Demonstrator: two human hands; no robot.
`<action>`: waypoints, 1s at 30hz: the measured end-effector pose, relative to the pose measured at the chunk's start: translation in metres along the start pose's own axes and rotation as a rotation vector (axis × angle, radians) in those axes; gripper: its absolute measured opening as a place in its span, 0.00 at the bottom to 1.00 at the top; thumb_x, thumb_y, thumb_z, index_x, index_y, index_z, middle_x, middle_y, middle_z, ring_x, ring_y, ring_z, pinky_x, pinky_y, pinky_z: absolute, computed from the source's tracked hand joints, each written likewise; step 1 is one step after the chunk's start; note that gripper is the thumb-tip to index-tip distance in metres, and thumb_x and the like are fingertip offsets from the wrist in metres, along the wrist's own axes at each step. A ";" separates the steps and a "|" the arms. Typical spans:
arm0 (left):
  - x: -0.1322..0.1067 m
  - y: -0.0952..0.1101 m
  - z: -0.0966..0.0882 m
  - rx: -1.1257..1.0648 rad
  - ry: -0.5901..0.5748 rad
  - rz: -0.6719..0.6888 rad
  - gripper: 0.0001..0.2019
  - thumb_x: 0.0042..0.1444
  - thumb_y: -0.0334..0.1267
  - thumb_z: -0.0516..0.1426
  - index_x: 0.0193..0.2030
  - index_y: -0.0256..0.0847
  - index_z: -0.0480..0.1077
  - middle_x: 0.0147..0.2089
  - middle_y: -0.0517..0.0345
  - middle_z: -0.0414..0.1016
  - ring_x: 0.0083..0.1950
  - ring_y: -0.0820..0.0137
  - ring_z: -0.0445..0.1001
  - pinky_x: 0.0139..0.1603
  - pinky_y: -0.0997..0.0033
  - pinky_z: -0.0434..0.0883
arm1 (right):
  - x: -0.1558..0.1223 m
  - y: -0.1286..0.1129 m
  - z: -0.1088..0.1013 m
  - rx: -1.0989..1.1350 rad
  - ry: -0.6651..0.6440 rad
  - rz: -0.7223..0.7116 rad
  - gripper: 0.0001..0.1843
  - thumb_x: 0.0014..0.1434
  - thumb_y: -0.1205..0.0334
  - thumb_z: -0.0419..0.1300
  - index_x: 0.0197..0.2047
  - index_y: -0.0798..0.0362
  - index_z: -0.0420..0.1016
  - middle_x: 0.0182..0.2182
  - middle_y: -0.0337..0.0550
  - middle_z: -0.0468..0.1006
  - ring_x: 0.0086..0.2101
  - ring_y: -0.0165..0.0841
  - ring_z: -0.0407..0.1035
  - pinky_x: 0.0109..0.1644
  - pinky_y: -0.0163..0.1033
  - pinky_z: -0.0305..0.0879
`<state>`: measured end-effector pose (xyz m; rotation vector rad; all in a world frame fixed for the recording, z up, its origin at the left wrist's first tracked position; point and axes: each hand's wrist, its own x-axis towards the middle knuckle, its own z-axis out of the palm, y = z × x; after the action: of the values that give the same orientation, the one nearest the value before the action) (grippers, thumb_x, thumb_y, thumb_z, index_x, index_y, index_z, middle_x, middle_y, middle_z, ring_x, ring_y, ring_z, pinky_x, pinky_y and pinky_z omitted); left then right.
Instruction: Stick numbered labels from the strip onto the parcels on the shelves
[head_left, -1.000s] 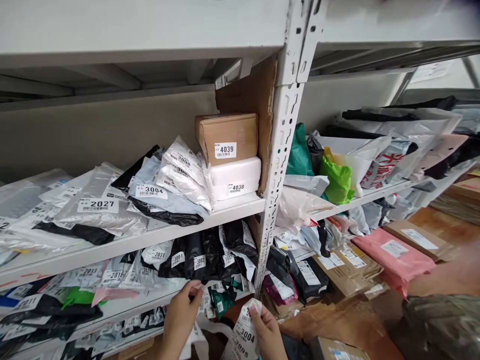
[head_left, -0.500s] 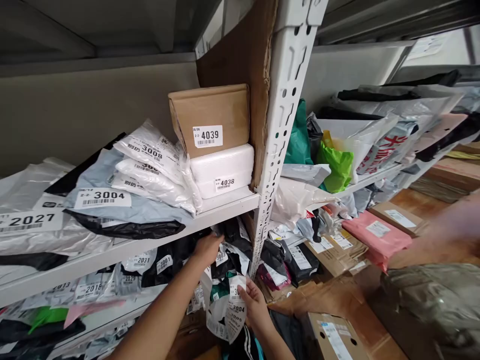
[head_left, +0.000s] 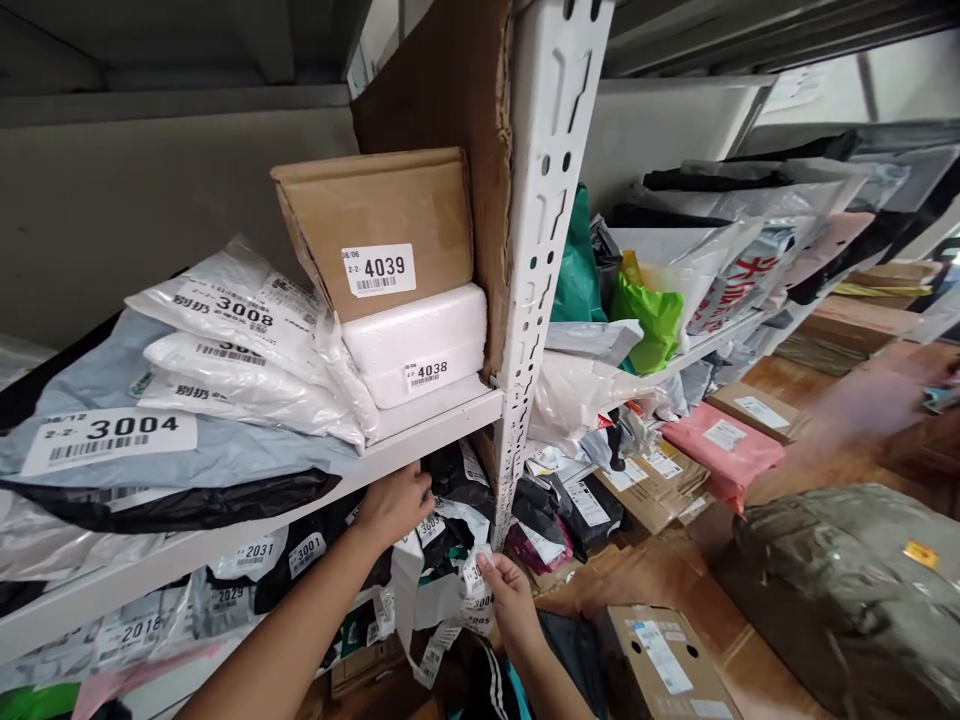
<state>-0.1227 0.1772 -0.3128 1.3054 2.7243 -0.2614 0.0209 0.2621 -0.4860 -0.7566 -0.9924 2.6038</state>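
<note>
My left hand (head_left: 395, 505) reaches under the upper shelf board (head_left: 420, 445) into the lower shelf, its fingers curled on black and white parcel bags (head_left: 450, 500) there. My right hand (head_left: 510, 600) is lower, pinching a white labelled parcel bag (head_left: 474, 590) at its upper edge. More white bags with barcode labels (head_left: 427, 640) hang beneath it. On the shelf above stand a brown box marked 4039 (head_left: 379, 230) and a white foam box marked 4038 (head_left: 416, 345).
White and grey bags marked 3008 (head_left: 240, 310) and 3004 (head_left: 150, 440) lie left. A perforated white shelf post (head_left: 536, 250) rises right of my hands. Beyond it are more parcels, a pink bag (head_left: 720, 450), cardboard boxes (head_left: 660, 660) and a grey sack (head_left: 847, 590) on the floor.
The view has moved closer and left. My left hand went from the shelf's front edge up into the lower shelf's bags. My right hand stays on the white bag, raised slightly.
</note>
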 end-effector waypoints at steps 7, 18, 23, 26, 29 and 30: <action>0.025 -0.012 0.017 -0.162 -0.082 0.118 0.14 0.53 0.28 0.49 0.34 0.41 0.76 0.48 0.52 0.74 0.40 0.62 0.76 0.45 0.62 0.70 | 0.017 -0.022 0.034 -0.080 0.046 -0.125 0.23 0.41 0.41 0.67 0.23 0.53 0.69 0.15 0.33 0.66 0.18 0.25 0.55 0.24 0.33 0.53; 0.038 -0.030 0.036 -0.679 -0.050 0.010 0.13 0.57 0.46 0.48 0.38 0.42 0.68 0.37 0.61 0.76 0.42 0.69 0.73 0.45 0.74 0.68 | 0.069 -0.018 0.080 -0.401 0.271 -0.373 0.29 0.41 0.34 0.61 0.16 0.52 0.60 0.13 0.31 0.57 0.19 0.25 0.48 0.23 0.34 0.47; 0.046 -0.035 0.054 -0.757 -0.021 -0.050 0.09 0.54 0.42 0.50 0.33 0.41 0.67 0.35 0.57 0.73 0.41 0.65 0.71 0.47 0.68 0.66 | 0.068 -0.021 0.081 -0.514 0.325 -0.442 0.28 0.46 0.35 0.59 0.15 0.52 0.61 0.13 0.32 0.59 0.20 0.27 0.51 0.24 0.34 0.50; 0.048 -0.037 0.059 -0.808 -0.016 -0.046 0.09 0.55 0.41 0.49 0.31 0.42 0.66 0.32 0.57 0.72 0.40 0.64 0.70 0.49 0.64 0.66 | 0.063 -0.024 0.081 -0.554 0.320 -0.478 0.26 0.48 0.36 0.58 0.20 0.53 0.66 0.16 0.35 0.65 0.22 0.29 0.55 0.26 0.35 0.52; 0.046 -0.037 0.060 -0.901 -0.012 -0.011 0.11 0.54 0.46 0.49 0.29 0.42 0.66 0.31 0.59 0.71 0.39 0.65 0.70 0.49 0.64 0.66 | 0.062 -0.026 0.084 -0.573 0.346 -0.500 0.27 0.51 0.37 0.56 0.16 0.51 0.57 0.14 0.31 0.56 0.20 0.27 0.50 0.25 0.35 0.48; 0.045 -0.037 0.061 -0.941 -0.015 0.000 0.11 0.53 0.47 0.51 0.29 0.42 0.66 0.31 0.60 0.72 0.39 0.66 0.70 0.49 0.66 0.66 | 0.063 -0.026 0.085 -0.572 0.352 -0.501 0.28 0.51 0.38 0.56 0.15 0.50 0.54 0.13 0.30 0.53 0.20 0.27 0.48 0.25 0.35 0.46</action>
<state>-0.1785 0.1768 -0.3760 0.9739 2.2823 0.8895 -0.0769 0.2607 -0.4388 -0.9013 -1.5813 1.7013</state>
